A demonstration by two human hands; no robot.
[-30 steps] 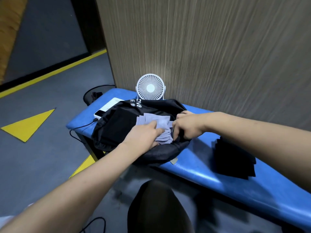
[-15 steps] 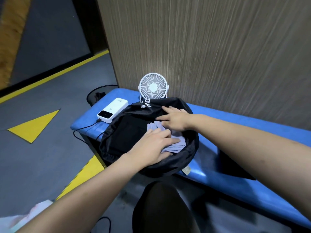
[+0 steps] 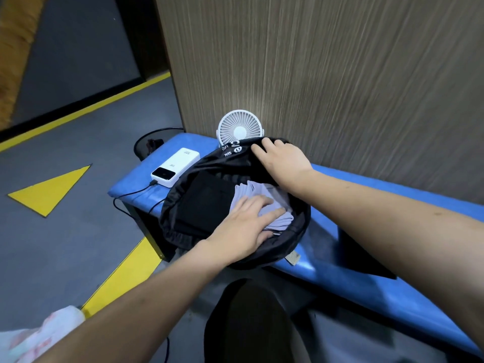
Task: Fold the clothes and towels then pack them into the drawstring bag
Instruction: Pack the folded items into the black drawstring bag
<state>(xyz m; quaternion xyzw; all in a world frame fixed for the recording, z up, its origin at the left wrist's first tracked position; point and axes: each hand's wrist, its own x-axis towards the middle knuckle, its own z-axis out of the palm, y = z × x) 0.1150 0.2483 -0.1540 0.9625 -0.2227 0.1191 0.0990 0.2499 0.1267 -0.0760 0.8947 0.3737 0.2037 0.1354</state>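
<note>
Here my flat left hand presses the grey towel down; my right hand grips the drawstring bag rim, which may slip, collapsing the opening.

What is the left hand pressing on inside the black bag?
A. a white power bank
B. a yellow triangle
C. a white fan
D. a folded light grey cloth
D: the left hand lies flat, fingers spread, on the folded light grey cloth inside the open black drawstring bag, while the small white round fan and the white rectangular power bank sit outside it on the blue padded bench.
</note>
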